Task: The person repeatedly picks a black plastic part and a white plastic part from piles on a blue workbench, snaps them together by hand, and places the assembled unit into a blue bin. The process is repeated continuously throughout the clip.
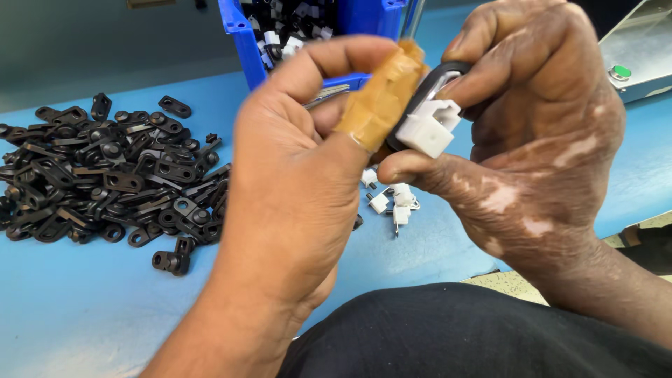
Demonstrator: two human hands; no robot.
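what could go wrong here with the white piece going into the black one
1. The white connector is pinched only at its edges by both hands, so it might slip and drop among the loose white pieces.
2. The taped finger may dull feel, risking a crooked fit into the black clip.

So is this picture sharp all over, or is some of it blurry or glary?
Head view: the left hand is soft, slightly motion-blurred; the right hand and the white connector it holds look sharper; the black clips on the blue table are fairly crisp; lighting is even, with soft shadows and mild sheen on the metal box.
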